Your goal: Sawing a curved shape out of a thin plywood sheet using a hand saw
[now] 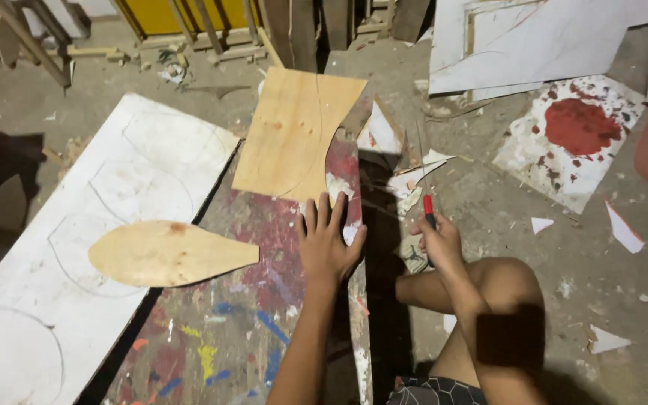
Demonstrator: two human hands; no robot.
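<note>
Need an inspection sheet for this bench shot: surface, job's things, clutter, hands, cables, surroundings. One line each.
Surface: paint-spattered board used as a bench, many colours, worn.
Job's things: plywood offcut with a curved edge lies on the board beyond the left hand; a paddle-shaped plywood cutout rests partly on the white panel that bears pencilled outlines.
Clutter: white scraps and debris scattered on the floor; a red-stained sheet at right.
Hands: left hand flat on the board, empty; right hand has a grip on a red-tipped marker.
Cables: nothing seen.
Surroundings: concrete floor, timber lengths and white panels stacked at the far side.
</note>
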